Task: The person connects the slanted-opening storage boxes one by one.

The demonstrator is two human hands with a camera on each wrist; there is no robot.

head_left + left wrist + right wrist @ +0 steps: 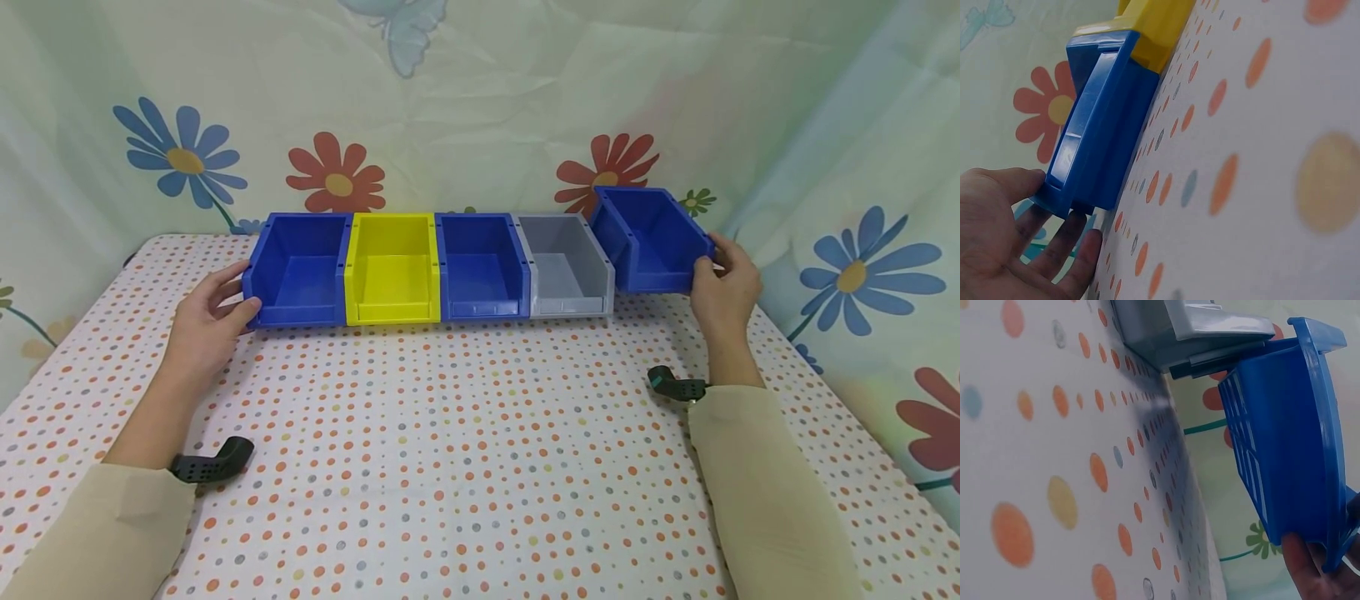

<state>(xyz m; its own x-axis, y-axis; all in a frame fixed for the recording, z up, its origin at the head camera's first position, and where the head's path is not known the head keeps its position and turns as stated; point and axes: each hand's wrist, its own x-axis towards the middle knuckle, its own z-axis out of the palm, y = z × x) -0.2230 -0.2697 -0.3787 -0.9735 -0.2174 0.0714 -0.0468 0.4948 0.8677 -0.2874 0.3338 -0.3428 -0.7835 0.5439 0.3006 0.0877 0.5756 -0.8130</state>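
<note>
My left hand (208, 321) holds the left end of a row of plastic storage bins, thumb at the front lip of the first blue bin (303, 275) and fingers along its outer side. Beside that bin stand a yellow bin (397, 271), another blue bin (483, 271) and a grey bin (562, 271), side against side. My right hand (726, 287) grips the right front corner of a separate blue bin (660, 246). This bin is tilted, and the right wrist view shows its ribbed underside (1247, 450) raised off the table, with its left edge close against the grey bin.
A white tablecloth (450, 467) with coloured dots covers the table. Behind it hangs a curtain (480, 108) printed with flowers and a butterfly. Each wrist wears a black camera mount, one on the left (213, 461) and one on the right (675, 385).
</note>
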